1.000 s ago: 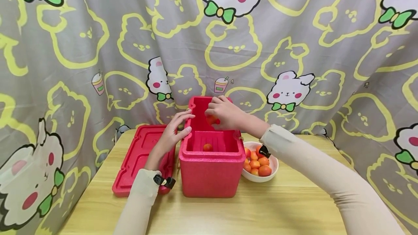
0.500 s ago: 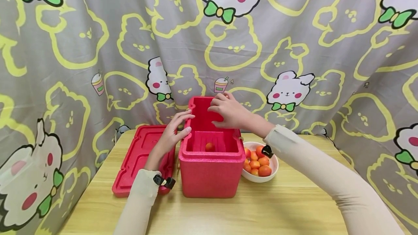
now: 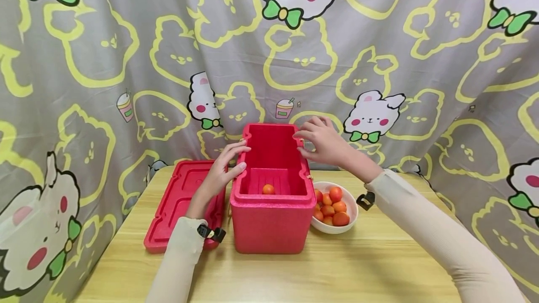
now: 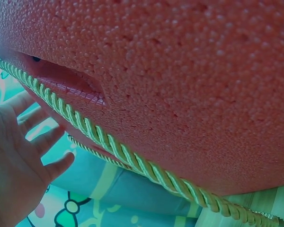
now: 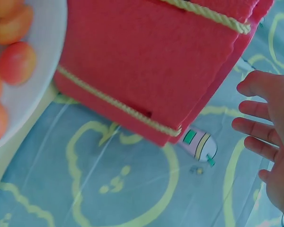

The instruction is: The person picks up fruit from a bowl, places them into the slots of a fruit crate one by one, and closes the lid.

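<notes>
- Lid [image 3: 178, 205]: on the table [image 3: 358, 270], left of centre.
- Bowl [image 3: 334, 229]: white, holds orange-red fruits [image 3: 340, 219], right of centre.
- Cord [image 4: 87, 125]: runs along the box's side, left wrist view.
- Box [image 3: 271, 228]: red, open-topped, centre frame; one round orange fruit inside.
- Left hand [image 3: 216, 174]: fingers extended, at the box's left rim; contact unclear.
- Right hand [image 3: 323, 143]: fingers loosely bent, holding nothing, near the upper-right rim.
</notes>
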Demonstrator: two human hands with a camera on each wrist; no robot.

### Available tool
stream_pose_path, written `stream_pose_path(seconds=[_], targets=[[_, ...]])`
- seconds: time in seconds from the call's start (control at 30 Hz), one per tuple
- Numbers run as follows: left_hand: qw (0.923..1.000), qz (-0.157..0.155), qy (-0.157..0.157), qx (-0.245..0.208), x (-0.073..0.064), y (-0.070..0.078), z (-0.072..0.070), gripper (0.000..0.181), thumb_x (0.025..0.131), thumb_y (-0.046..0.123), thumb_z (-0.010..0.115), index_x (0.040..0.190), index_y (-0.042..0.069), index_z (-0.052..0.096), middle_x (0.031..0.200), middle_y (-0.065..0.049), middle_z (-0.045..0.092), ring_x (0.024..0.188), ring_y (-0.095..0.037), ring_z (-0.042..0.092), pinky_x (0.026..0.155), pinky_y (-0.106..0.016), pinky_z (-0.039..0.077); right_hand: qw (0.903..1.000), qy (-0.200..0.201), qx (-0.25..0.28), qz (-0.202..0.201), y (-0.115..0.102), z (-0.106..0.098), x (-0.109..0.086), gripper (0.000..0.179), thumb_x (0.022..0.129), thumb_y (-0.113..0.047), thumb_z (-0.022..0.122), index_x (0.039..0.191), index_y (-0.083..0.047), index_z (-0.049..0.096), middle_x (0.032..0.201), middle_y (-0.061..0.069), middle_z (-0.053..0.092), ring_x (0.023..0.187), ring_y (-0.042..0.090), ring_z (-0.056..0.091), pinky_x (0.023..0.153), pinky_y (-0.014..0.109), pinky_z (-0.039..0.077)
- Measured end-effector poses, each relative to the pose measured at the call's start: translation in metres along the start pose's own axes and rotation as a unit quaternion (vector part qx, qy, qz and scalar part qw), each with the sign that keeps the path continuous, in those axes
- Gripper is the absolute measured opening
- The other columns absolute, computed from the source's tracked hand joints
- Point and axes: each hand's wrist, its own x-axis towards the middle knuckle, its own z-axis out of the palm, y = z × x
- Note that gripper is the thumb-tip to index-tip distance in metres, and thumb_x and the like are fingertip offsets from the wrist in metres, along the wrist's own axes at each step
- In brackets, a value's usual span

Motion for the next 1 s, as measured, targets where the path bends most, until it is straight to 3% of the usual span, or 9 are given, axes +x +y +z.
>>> stream_pose_path(seconds=[0.17, 0.5, 1.0], targets=[[1.0000, 0.002, 0.000, -0.001, 0.001, 0.000, 0.000, 0.051, 0.093, 0.017, 0.064, 0.143, 0.014, 0.056, 0.160, -0.007, 0.039, 0.147, -0.025, 0.036, 0.107, -0.061, 0.048, 0.9997, 0.014, 0.006, 0.017, 0.014, 0.002, -0.026, 0.031, 0.081, -0.019, 0.081, 0.110, -0.008, 0.077, 0.106, 0.009, 0.071, 0.109, 0.029, 0.054, 0.102, 0.061, 0.036], [1.0000, 0.001, 0.001, -0.001, 0.000, 0.001, 0.002, 0.051, 0.093, 0.019, 0.064, 0.143, 0.015, 0.056, 0.160, -0.007, 0.039, 0.148, -0.025, 0.035, 0.108, -0.062, 0.047, 0.9998, -0.015, -0.005, 0.011, 0.030, 0.027, -0.076, 0.025, 0.081, -0.018, 0.080, 0.104, -0.010, 0.077, 0.102, 0.007, 0.072, 0.104, 0.028, 0.056, 0.095, 0.058, 0.038], [1.0000, -0.003, 0.002, -0.006, 0.001, -0.001, 0.002, 0.050, 0.094, 0.019, 0.062, 0.143, 0.015, 0.056, 0.160, -0.006, 0.039, 0.148, -0.025, 0.035, 0.110, -0.063, 0.044, 0.9984, -0.052, 0.017, 0.014, 0.039, 0.055, -0.127, 0.023, 0.076, -0.012, 0.084, 0.097, -0.007, 0.075, 0.092, 0.007, 0.070, 0.095, 0.028, 0.054, 0.088, 0.055, 0.037]])
